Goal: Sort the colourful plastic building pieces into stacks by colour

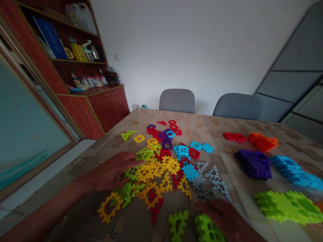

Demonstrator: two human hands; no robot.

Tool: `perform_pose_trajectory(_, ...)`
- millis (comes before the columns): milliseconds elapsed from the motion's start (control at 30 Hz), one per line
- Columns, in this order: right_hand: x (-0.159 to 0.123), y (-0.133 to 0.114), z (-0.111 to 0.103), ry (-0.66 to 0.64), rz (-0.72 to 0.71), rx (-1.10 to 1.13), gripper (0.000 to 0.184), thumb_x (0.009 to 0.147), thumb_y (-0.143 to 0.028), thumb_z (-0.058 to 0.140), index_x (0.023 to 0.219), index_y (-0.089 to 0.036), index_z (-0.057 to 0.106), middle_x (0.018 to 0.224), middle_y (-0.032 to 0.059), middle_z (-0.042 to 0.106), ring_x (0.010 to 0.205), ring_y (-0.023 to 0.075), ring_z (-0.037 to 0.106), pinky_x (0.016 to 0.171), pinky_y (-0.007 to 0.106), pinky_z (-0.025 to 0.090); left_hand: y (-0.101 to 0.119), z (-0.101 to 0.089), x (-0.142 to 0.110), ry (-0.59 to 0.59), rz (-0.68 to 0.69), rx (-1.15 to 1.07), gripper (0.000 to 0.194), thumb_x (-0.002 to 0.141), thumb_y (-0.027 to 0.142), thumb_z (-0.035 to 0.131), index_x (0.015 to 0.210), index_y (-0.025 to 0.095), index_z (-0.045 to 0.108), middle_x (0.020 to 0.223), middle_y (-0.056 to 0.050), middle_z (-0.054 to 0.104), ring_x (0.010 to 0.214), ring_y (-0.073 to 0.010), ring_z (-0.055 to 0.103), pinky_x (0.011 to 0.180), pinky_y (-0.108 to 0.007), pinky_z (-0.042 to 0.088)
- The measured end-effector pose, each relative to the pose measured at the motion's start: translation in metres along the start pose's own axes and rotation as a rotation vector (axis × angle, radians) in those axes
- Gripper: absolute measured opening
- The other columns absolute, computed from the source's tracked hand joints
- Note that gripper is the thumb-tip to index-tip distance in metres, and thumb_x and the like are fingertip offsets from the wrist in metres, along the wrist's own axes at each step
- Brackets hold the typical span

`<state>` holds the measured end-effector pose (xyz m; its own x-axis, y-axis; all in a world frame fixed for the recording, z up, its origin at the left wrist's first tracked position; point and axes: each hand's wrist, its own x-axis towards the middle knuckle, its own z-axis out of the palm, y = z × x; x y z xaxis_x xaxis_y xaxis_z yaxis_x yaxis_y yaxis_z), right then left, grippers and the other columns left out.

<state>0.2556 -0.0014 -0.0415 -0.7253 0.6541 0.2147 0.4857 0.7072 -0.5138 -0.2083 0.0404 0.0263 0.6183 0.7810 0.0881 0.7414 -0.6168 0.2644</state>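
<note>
A heap of flat interlocking plastic pieces (pixel 164 164) in yellow, green, red, blue, purple and grey lies spread over the middle of the table (pixel 227 124). My left hand (pixel 111 173) rests palm down at the heap's left edge, fingers stretched out and touching green and yellow pieces. My right hand (pixel 224 216) lies low at the near edge, fingers extended flat beside a green piece (pixel 208 230) and just below the grey triangles (pixel 212 183). Neither hand holds anything that I can see.
Sorted stacks sit on the right: red (pixel 234 136), orange (pixel 262 142), purple (pixel 253 164), blue (pixel 295 171) and green (pixel 287 206). Two grey chairs (pixel 177 100) stand at the far side. A red wooden cabinet with shelves (pixel 101 104) is at the left.
</note>
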Motion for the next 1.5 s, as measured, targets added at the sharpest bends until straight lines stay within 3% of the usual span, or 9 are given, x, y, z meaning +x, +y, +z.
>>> perform_pose_trajectory(267, 0.0, -0.005, -0.004, -0.017, 0.038, 0.026, 0.052, 0.101, -0.044, 0.049, 0.153, -0.038, 0.046, 0.116, 0.008, 0.074, 0.099, 0.0306, 0.07, 0.092, 0.044, 0.053, -0.017, -0.011, 0.003, -0.033, -0.091, 0.04, 0.059, 0.086, 0.035, 0.068, 0.144, 0.032, 0.055, 0.135, -0.011, 0.063, 0.121, -0.0339, 0.061, 0.104, -0.043, 0.048)
perform_pose_trajectory(433, 0.002, -0.032, -0.031, -0.051, 0.119, 0.107, 0.068, 0.095, -0.032, 0.058, 0.159, -0.038, 0.035, 0.136, 0.0075, 0.067, 0.12, 0.0327, 0.062, 0.105, 0.048, 0.046, 0.0, -0.018, -0.011, 0.093, -0.174, 0.023, 0.057, 0.089, 0.038, 0.066, 0.144, 0.03, 0.052, 0.136, -0.004, 0.065, 0.121, -0.031, 0.064, 0.103, -0.038, 0.051)
perform_pose_trajectory(567, -0.001, -0.046, -0.055, -0.172, 0.299, 0.101, 0.094, 0.078, -0.032, 0.076, 0.161, -0.031, 0.032, 0.151, 0.0094, 0.054, 0.135, 0.0342, 0.051, 0.112, 0.046, 0.042, 0.046, -0.009, -0.001, 0.253, -0.154, 0.007, 0.064, 0.086, 0.031, 0.068, 0.146, 0.031, 0.046, 0.134, -0.005, 0.066, 0.112, -0.0259, 0.069, 0.099, -0.035, 0.054)
perform_pose_trajectory(700, -0.005, -0.046, -0.069, -0.12, 0.46, 0.071, 0.09, 0.079, -0.026, 0.073, 0.16, -0.027, 0.033, 0.148, 0.0119, 0.057, 0.134, 0.0318, 0.053, 0.11, 0.045, 0.045, 0.119, 0.014, 0.023, 0.343, -0.134, -0.061, 0.081, 0.082, 0.026, 0.064, 0.156, 0.034, 0.029, 0.131, -0.004, 0.067, 0.107, -0.0247, 0.071, 0.097, -0.036, 0.057)
perform_pose_trajectory(833, -0.008, -0.039, -0.075, 0.047, 0.424, 0.009, 0.067, 0.089, -0.029, 0.062, 0.153, -0.021, 0.046, 0.126, 0.0141, 0.071, 0.116, 0.0304, 0.066, 0.1, 0.047, 0.053, 0.183, 0.044, 0.055, 0.24, -0.045, -0.047, 0.101, 0.069, 0.022, 0.069, 0.158, 0.032, 0.022, 0.142, -0.009, 0.061, 0.118, -0.033, 0.066, 0.097, -0.045, 0.058)
perform_pose_trajectory(967, -0.01, -0.034, -0.076, 0.095, 0.394, -0.015, 0.057, 0.091, -0.03, 0.057, 0.147, -0.018, 0.053, 0.115, 0.014, 0.076, 0.103, 0.0296, 0.072, 0.09, 0.047, 0.058, 0.211, 0.065, 0.081, 0.142, 0.056, -0.042, 0.097, 0.066, 0.021, 0.071, 0.154, 0.022, 0.031, 0.131, -0.014, 0.067, 0.112, -0.0345, 0.066, 0.095, -0.048, 0.058)
perform_pose_trajectory(1200, -0.015, -0.033, -0.074, 0.024, 0.401, 0.0, 0.055, 0.092, -0.033, 0.06, 0.146, -0.021, 0.056, 0.125, 0.0144, 0.072, 0.109, 0.0315, 0.07, 0.094, 0.049, 0.057, 0.205, 0.062, 0.08, 0.047, 0.045, -0.049, 0.088, 0.078, 0.042, 0.079, 0.152, 0.019, 0.037, 0.139, -0.016, 0.063, 0.123, -0.0344, 0.06, 0.105, -0.049, 0.052)
perform_pose_trajectory(1367, -0.006, -0.05, -0.07, -0.167, 0.365, 0.04, 0.078, 0.08, -0.026, 0.076, 0.152, -0.024, 0.048, 0.15, 0.0146, 0.054, 0.136, 0.0358, 0.051, 0.111, 0.051, 0.044, 0.18, 0.072, 0.056, 0.046, 0.04, -0.08, 0.092, 0.083, 0.059, 0.077, 0.156, 0.025, 0.033, 0.15, -0.012, 0.055, 0.134, -0.034, 0.054, 0.111, -0.049, 0.047)
perform_pose_trajectory(1500, 0.009, -0.064, -0.067, -0.261, 0.31, 0.099, 0.093, 0.072, -0.02, 0.082, 0.156, -0.024, 0.042, 0.149, 0.0127, 0.055, 0.138, 0.0332, 0.047, 0.114, 0.047, 0.041, 0.17, 0.084, 0.05, 0.059, 0.05, -0.105, 0.088, 0.085, 0.066, 0.071, 0.156, 0.024, 0.037, 0.148, -0.013, 0.058, 0.132, -0.0358, 0.056, 0.113, -0.053, 0.044)
